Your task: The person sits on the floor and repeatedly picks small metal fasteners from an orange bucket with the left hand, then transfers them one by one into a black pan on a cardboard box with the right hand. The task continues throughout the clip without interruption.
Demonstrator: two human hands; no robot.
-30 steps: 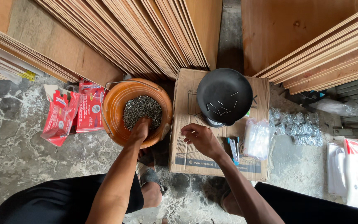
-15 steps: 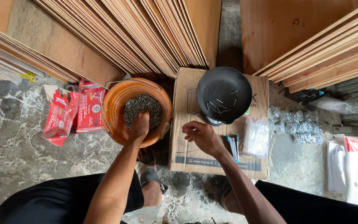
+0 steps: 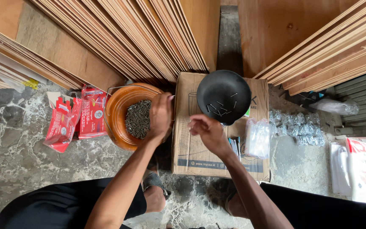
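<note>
One round orange plastic bowl (image 3: pixel 119 127) heaped with small dark nails (image 3: pixel 138 118) too many to count; one round black shallow pan (image 3: pixel 224 95), in which roughly ten loose nails (image 3: pixel 217 108) are seen; one brown cardboard box (image 3: pixel 200 152); two red printed packets (image 3: pixel 77 116); one stack of clear plastic bags (image 3: pixel 258 138); two bare hands, left (image 3: pixel 161 114) and right (image 3: pixel 208 131)

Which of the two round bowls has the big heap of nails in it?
The orange bowl on the floor, beside the left hand. The black bowl on the cardboard box holds only a few scattered nails.
</note>
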